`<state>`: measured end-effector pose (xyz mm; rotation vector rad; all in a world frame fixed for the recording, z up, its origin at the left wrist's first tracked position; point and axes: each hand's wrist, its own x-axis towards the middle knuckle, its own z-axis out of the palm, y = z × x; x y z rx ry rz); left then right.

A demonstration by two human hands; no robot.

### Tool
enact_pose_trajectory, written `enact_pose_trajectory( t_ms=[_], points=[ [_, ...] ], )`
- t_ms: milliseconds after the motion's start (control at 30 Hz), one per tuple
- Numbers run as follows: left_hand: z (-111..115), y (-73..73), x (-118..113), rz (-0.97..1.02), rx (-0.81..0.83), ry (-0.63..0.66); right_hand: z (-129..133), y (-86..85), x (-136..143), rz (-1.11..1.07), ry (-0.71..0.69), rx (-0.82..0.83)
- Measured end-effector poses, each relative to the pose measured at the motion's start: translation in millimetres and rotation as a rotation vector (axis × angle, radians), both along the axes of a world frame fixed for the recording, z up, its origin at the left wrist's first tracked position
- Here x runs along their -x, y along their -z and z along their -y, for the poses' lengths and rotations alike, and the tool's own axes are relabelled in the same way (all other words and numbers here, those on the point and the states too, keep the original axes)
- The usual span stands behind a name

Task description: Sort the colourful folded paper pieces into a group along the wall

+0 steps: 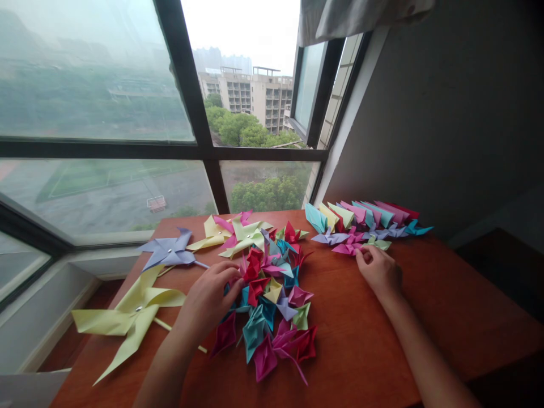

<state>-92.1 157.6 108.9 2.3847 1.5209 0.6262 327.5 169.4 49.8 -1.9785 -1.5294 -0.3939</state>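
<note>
Nearby: yellow pinwheel point(127, 317) | purple pinwheel point(170, 253) | left hand point(210, 297) on folded-paper pile point(272, 300)

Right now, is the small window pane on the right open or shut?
Open. The small window pane is swung out of line with the fixed glass, its dark frame angled away, with buildings showing through the gap beside it.

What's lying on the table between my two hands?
In the head view, bare wooden table lies between left hand and right hand, plus the loose pile's right edge beside the left hand.
</note>
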Motion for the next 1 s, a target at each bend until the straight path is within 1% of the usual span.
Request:
enact_pose_trajectory(
  t_ms=[133, 200, 267, 367, 467, 533, 600, 667, 767, 900, 967, 1000],
  points=[
    [-1, 0.2, 0, -0.001, 0.004, -0.002, 5, -5.5, 0, -0.043, 0.011, -0.099],
    [-1, 0.3, -1, 0.0, 0.01, -0.004, 8, -11.8, 3, -0.072, -0.018, -0.168],
    [-2, 0.6, 0, 0.006, 0.011, -0.007, 10, -21.1, 11, -0.094, -0.104, -0.229],
    [-3, 1.1, 3, 0.034, -0.01, -0.021, 11, -39.3, 37, -0.134, -0.302, -0.254],
    [-4, 0.5, 7, 0.106, -0.031, -0.039, 5, -58.5, 75, -0.251, -0.505, -0.185],
    [-5, -0.7, 9, 0.18, -0.033, -0.067, -2, -68.7, 103, -0.352, -0.635, -0.072],
    [-5, -2.3, 10, 0.256, -0.031, -0.12, -9, -74.8, 129, -0.446, -0.751, 0.048],
    [-4, -4.3, 9, 0.334, -0.031, -0.179, -14, -76.2, 152, -0.532, -0.815, 0.105],
    [-1, -8.3, 9, 0.466, -0.055, -0.261, -15, -70.4, 176, -0.632, -0.856, 0.111],
    [6, -15.0, 6, 0.611, -0.11, -0.403, 0, -57.7, 192, -0.712, -0.899, 0.111],
    [9, -17.7, 0, 0.67, -0.145, -0.444, 9, -53.3, 197, -0.768, -0.906, 0.118],
    [11, -18.5, -4, 0.688, -0.169, -0.444, 14, -51.8, 200, -0.81, -0.91, 0.128]
  ],
)
